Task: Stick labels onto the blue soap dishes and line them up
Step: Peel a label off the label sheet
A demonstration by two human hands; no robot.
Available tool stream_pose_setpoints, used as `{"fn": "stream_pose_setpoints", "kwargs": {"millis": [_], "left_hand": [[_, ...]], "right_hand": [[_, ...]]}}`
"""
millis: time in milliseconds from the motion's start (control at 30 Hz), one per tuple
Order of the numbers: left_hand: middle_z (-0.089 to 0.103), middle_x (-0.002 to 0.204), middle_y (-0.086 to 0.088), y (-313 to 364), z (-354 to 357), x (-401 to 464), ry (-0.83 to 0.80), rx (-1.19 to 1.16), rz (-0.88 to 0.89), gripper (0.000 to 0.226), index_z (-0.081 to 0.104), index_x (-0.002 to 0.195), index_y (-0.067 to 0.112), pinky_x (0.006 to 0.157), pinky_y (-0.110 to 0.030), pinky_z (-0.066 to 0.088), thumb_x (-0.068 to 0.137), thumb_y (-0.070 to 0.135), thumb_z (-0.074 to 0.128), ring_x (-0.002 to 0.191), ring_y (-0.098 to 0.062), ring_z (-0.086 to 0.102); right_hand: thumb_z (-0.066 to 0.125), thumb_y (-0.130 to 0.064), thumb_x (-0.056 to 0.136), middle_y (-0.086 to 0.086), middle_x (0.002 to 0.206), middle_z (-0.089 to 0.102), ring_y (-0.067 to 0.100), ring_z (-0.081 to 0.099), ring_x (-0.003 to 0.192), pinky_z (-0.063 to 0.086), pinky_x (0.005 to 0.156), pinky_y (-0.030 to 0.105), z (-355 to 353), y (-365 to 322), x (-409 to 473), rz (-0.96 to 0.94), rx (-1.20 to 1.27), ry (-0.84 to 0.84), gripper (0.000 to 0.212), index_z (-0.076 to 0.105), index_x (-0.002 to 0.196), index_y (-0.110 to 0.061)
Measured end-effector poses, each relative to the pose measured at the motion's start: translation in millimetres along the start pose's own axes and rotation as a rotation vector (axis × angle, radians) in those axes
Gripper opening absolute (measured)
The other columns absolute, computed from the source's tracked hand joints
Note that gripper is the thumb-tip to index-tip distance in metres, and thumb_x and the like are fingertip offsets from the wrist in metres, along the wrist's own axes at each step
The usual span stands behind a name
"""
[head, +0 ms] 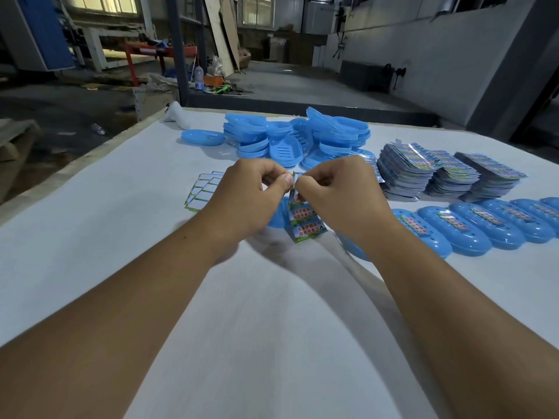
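Observation:
My left hand [254,195] and my right hand [338,192] meet above the white table, both pinching the top edge of a label sheet [307,220] that hangs down with red and blue print. A blue soap dish [276,216] lies on the table right behind the sheet, partly hidden by my hands. To the right a row of several blue soap dishes [472,234] lies side by side, each with a label on top. A heap of unlabelled blue dishes [290,137] fills the far middle of the table.
Three stacks of label sheets [429,170] stand at the right, behind the row. Used backing sheets [201,190] lie left of my left hand. A single dish [202,137] and a white object [177,116] sit at the far left. The table's left edge [60,173] drops to the floor.

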State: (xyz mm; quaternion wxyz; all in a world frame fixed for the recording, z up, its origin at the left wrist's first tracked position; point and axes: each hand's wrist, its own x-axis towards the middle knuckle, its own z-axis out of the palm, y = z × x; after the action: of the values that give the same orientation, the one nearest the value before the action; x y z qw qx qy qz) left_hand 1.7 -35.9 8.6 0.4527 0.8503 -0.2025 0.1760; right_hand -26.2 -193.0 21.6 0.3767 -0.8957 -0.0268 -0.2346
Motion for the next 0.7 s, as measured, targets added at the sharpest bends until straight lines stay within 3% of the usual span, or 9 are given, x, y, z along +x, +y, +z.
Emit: {"fn": "stream_pose_setpoints", "kwargs": {"millis": [100,233,300,433,533,700], "left_hand": [[0.069,0.084,0.016,-0.8,0.3,1.0,0.019,0.013,-0.014,0.013,0.074,0.092,0.024,0.076,-0.024,0.054,0.097,0.028,0.062,0.083,-0.001,0.064],[0.068,0.078,0.015,-3.5,1.1,1.9,0.038,0.001,-0.052,0.016,0.072,0.085,0.024,0.061,-0.007,0.045,0.096,0.030,0.063,0.079,0.002,0.061],[0.069,0.075,0.014,-5.7,1.6,2.3,0.045,-0.018,-0.088,0.018,0.071,0.081,0.024,0.058,-0.006,0.044,0.096,0.030,0.063,0.076,0.005,0.061],[0.067,0.072,0.014,-11.4,-0.4,4.6,0.070,0.007,-0.143,0.019,0.069,0.076,0.024,0.058,-0.014,0.044,0.094,0.028,0.064,0.065,0.005,0.059],[0.065,0.073,0.014,-15.0,-4.4,6.2,0.074,0.150,-0.151,0.018,0.064,0.077,0.027,0.059,-0.020,0.042,0.095,0.029,0.061,0.071,-0.001,0.059],[0.066,0.084,0.006,-18.0,-11.3,7.9,0.056,0.371,-0.220,0.015,0.063,0.084,0.022,0.059,-0.031,0.048,0.095,0.030,0.055,0.079,-0.014,0.062]], "right_hand": [[0.064,-0.033,0.081,0.008,0.060,0.067,0.012,0.051,0.053,0.051,0.055,0.037,0.6,1.1,0.1,0.010,0.055,-0.010,0.027,0.076,0.069,-0.011],[0.068,-0.029,0.086,0.005,0.062,0.070,0.013,0.059,0.054,0.053,0.057,0.034,0.8,3.1,2.6,0.037,0.101,-0.010,0.025,0.076,0.068,-0.013],[0.067,-0.028,0.087,0.011,0.065,0.069,0.011,0.052,0.051,0.051,0.054,0.037,0.3,4.8,4.5,0.046,0.096,-0.022,0.027,0.076,0.072,-0.007],[0.064,-0.025,0.085,0.019,0.073,0.070,0.017,0.052,0.058,0.047,0.054,0.035,-2.1,10.5,7.6,0.082,0.114,-0.059,0.030,0.072,0.073,0.001],[0.065,-0.023,0.085,0.007,0.067,0.073,0.017,0.061,0.059,0.049,0.050,0.030,-5.9,15.2,10.1,0.132,0.126,-0.087,0.026,0.075,0.068,-0.006],[0.066,-0.022,0.084,0.005,0.067,0.074,0.011,0.060,0.054,0.049,0.044,0.023,-10.4,20.1,12.2,0.186,0.138,-0.077,0.026,0.075,0.064,-0.010]]}}
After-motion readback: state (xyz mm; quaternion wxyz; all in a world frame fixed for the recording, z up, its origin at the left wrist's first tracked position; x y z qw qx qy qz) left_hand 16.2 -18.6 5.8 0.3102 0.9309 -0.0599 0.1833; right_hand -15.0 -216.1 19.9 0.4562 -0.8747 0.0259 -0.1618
